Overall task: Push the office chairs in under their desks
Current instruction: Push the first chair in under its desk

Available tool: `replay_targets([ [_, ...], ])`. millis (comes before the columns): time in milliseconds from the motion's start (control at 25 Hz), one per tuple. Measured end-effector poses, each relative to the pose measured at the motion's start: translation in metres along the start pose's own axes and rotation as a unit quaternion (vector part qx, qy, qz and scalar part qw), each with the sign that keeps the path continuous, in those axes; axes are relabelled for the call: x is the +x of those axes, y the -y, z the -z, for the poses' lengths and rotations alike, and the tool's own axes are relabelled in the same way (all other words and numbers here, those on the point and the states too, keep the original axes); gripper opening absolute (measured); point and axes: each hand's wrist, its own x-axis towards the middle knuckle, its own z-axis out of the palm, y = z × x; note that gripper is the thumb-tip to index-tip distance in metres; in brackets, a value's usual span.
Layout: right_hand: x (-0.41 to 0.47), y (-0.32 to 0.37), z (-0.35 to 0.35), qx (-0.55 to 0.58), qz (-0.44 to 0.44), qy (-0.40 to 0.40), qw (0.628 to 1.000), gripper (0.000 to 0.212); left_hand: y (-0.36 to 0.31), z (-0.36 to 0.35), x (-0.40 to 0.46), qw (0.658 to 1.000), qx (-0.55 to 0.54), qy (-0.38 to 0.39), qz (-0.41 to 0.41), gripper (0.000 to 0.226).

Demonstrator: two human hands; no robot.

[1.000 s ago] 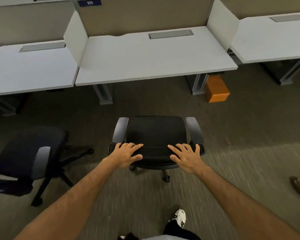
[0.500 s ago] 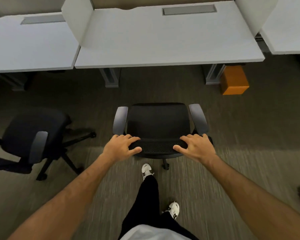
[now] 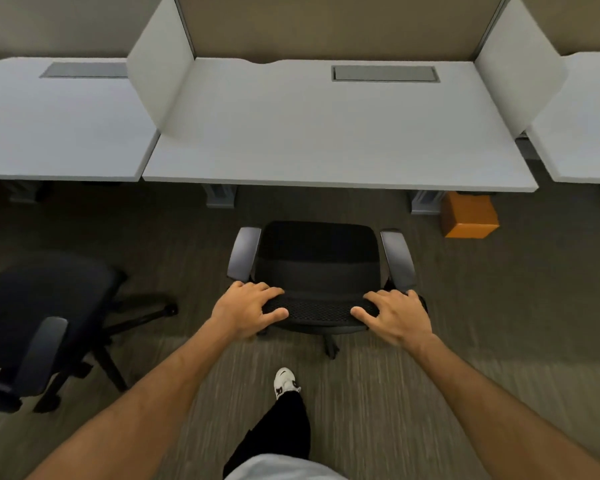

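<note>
A black office chair [image 3: 317, 258] with grey armrests stands on the carpet in front of the middle white desk [image 3: 326, 140], its seat a short way short of the desk's front edge. My left hand [image 3: 248, 308] grips the left end of the chair's mesh backrest top. My right hand [image 3: 397, 315] grips the right end. A second black chair [image 3: 45, 306] stands at the left, turned away from the left desk [image 3: 56, 126] and well clear of it.
An orange box [image 3: 468, 216] sits on the floor by the middle desk's right leg. White divider panels [image 3: 160, 64] separate the desks. A third desk [image 3: 582, 133] is at the far right. My foot in a white shoe [image 3: 284, 381] steps behind the chair.
The chair has rolled forward toward the middle desk with both hands on its backrest. My hands went from flat to gripping. I have stepped closer.
</note>
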Motion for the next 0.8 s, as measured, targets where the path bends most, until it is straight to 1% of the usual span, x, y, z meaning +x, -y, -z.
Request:
replay_targets([
  [80,0.029,-0.007,0.009,-0.003,-0.003,0.002,1.000,0.090,0.010,0.008,0.027,1.000,-0.002,-0.003,0.003,0.083],
  [240,0.089,-0.019,0.026,-0.003,-0.017,0.003,1.000,0.092,0.035,0.029,0.084,1.000,-0.012,0.000,-0.007,0.082],
  [440,0.146,-0.029,0.039,0.001,-0.023,0.006,1.000,0.086,0.060,0.051,0.140,1.000,-0.012,-0.009,-0.013,0.083],
  [680,0.209,-0.058,0.056,0.015,-0.018,0.025,0.999,0.091,0.072,0.075,0.202,1.000,-0.015,0.001,-0.015,0.084],
  [800,0.233,-0.072,0.063,0.019,-0.016,0.032,0.999,0.092,0.072,0.082,0.226,1.000,-0.015,0.007,-0.001,0.082],
])
